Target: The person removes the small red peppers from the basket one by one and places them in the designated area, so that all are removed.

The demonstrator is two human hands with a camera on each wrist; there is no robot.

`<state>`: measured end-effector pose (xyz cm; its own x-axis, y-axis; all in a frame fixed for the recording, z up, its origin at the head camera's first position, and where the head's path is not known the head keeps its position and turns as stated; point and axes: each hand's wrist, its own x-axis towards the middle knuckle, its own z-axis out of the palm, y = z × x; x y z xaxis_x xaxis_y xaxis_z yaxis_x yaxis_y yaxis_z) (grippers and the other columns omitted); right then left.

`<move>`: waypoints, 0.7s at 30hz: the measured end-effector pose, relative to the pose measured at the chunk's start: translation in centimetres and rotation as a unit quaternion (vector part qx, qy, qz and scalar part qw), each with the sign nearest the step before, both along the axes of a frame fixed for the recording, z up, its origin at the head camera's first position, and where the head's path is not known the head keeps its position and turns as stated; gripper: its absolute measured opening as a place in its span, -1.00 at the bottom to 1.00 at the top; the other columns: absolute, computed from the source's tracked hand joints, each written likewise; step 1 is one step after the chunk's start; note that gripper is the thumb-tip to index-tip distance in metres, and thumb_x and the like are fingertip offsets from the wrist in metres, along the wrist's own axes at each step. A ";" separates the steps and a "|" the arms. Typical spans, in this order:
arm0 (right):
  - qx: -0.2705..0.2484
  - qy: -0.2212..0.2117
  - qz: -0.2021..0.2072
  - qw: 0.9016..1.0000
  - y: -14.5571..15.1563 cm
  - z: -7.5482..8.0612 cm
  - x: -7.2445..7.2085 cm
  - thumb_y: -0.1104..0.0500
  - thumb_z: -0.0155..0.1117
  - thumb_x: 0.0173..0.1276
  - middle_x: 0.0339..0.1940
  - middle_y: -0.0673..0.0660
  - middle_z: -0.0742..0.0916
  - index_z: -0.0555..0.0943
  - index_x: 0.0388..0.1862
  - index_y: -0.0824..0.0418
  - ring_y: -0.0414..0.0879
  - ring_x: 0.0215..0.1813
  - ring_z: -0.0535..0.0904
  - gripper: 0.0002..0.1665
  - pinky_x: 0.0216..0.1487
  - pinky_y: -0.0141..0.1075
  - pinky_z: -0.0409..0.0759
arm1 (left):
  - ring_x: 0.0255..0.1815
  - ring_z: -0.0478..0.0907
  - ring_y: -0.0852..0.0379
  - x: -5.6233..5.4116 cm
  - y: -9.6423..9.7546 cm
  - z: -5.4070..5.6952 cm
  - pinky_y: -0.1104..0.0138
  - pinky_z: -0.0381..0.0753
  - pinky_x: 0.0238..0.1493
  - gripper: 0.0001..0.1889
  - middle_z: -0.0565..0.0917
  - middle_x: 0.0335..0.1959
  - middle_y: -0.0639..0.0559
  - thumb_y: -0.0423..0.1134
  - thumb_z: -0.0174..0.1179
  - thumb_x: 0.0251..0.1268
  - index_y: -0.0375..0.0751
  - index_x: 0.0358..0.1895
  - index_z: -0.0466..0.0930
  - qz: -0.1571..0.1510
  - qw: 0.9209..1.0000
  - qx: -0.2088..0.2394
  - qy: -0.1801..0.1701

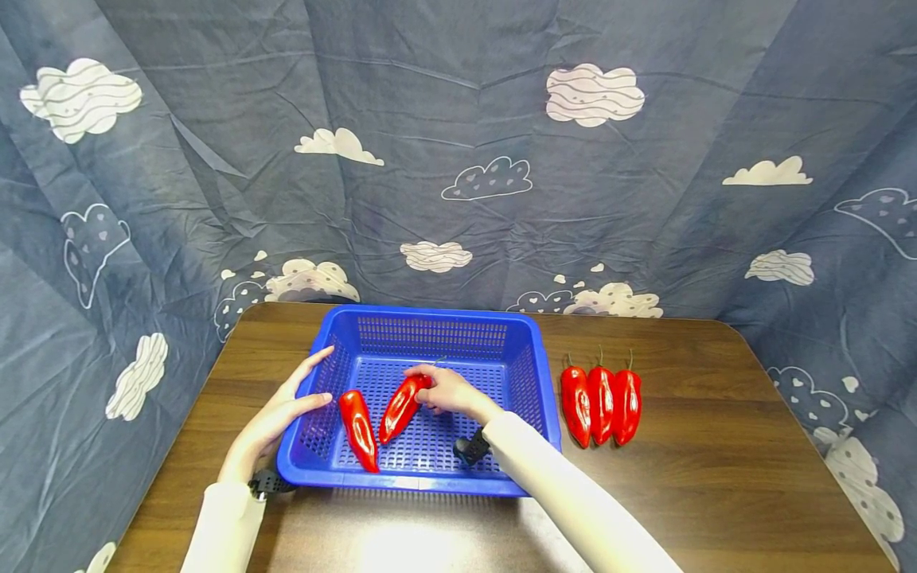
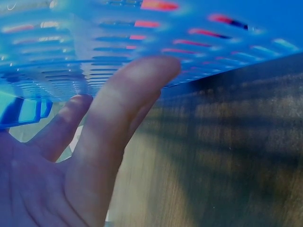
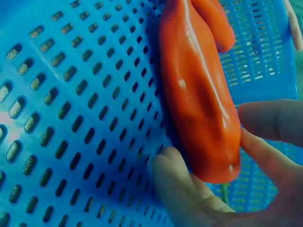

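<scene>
Inside a blue plastic basket point(image 1: 415, 481), my right hand point(image 1: 451, 391) pinches a long red pepper point(image 1: 401, 410) near its stem end, thumb on one side and fingers on the other. In the right wrist view this pepper point(image 3: 199, 90) lies close over the slotted basket floor. A second red pepper point(image 1: 360, 430) lies to its left in the basket. My left hand point(image 1: 275, 418) is at the basket's left side with fingers spread and fairly straight. Seen from the left wrist, a straight finger point(image 2: 128, 90) rests against the basket's slotted wall point(image 2: 227, 52).
Three more red peppers point(image 1: 602, 404) lie side by side on the wooden table point(image 1: 702, 446), right of the basket, stems pointing away. Behind and around the table hangs a dark blue cloth point(image 1: 401, 207) printed with clouds.
</scene>
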<state>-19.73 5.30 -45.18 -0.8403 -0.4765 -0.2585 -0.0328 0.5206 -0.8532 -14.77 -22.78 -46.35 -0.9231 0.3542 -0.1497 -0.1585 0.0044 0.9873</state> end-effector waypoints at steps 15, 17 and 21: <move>-0.054 0.048 -0.025 0.997 0.3 0.3 -0.3 0.44 0.20 0.07 -0.31 0.19 0.67 0.56 0.09 0.31 -0.18 -0.37 0.51 -0.48 -0.38 -0.28 0.61 | 0.27 0.19 -0.31 0.1 0.0 0.0 -0.11 0.54 -0.06 -0.24 -0.02 0.45 -0.27 -0.35 0.05 0.37 0.12 0.53 -0.12 0.000 1.000 0.012 -0.006; -0.070 0.033 -0.034 0.996 0.3 0.4 -0.3 0.43 0.19 0.08 -0.26 0.21 0.65 0.54 0.11 0.31 -0.14 -0.30 0.52 -0.48 -0.31 -0.16 0.65 | 0.27 0.19 -0.33 0.1 0.0 -0.1 -0.11 0.54 -0.06 -0.24 -0.02 0.45 -0.27 -0.36 0.04 0.37 0.12 0.53 -0.12 0.001 1.000 0.015 -0.005; -0.099 0.010 -0.044 0.994 0.4 0.6 -0.2 0.42 0.17 0.12 -0.20 0.24 0.58 0.52 0.13 0.32 -0.06 -0.24 0.53 -0.48 -0.23 0.01 0.65 | 0.25 0.21 -0.32 0.1 -0.1 0.0 -0.10 0.55 -0.06 -0.25 -0.02 0.45 -0.27 -0.37 0.02 0.38 0.12 0.53 -0.11 0.001 1.000 0.010 -0.004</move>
